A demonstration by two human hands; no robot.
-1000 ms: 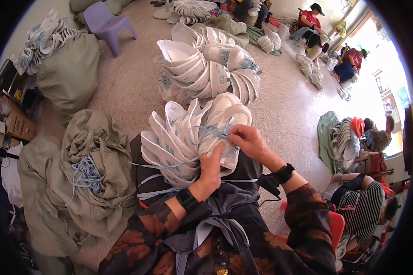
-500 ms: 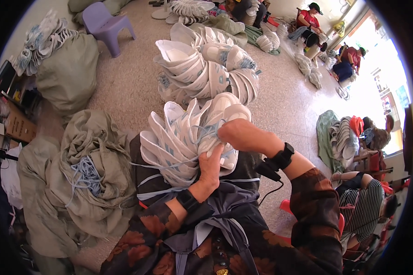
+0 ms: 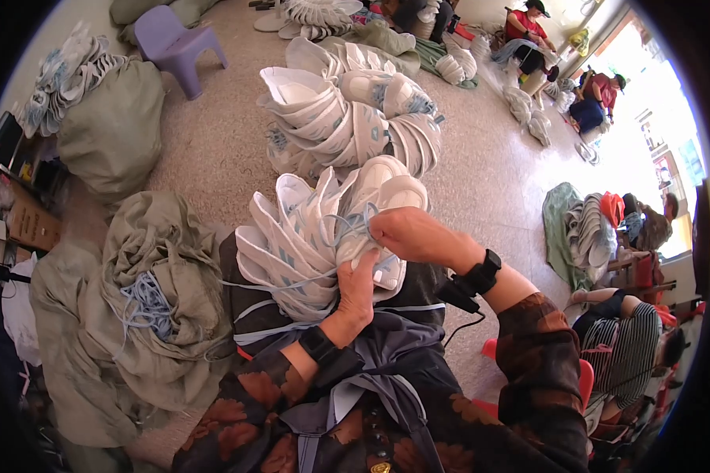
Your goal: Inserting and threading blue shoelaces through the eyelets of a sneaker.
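Observation:
Nested white shoe uppers [image 3: 280, 252] with light blue marks lie across my lap. My left hand [image 3: 353, 303] is closed on the shoe upper [image 3: 403, 194] at the right end of the row, its thumb on top and its other fingers hidden beneath. Over the lacing area, my right hand [image 3: 418, 236] is curled into a pinch beside loops of light blue shoelace [image 3: 349, 224]. Its fingertips are mostly hidden, but the lace runs into them. Other blue laces [image 3: 280, 285] trail left over the uppers and my dark-covered lap.
A bundle of blue laces [image 3: 146, 303] rests on an olive cloth sack [image 3: 79, 315] at left. Ahead stands a larger pile of uppers [image 3: 323, 118]. A purple chair [image 3: 177, 43] is at far left. Several people work at right, including one in a striped top [image 3: 635, 355].
The whole view has shifted slightly. Both hands keep nearly the same place on the shoe upper, and the lace loops beside my right fingers have changed shape a little.

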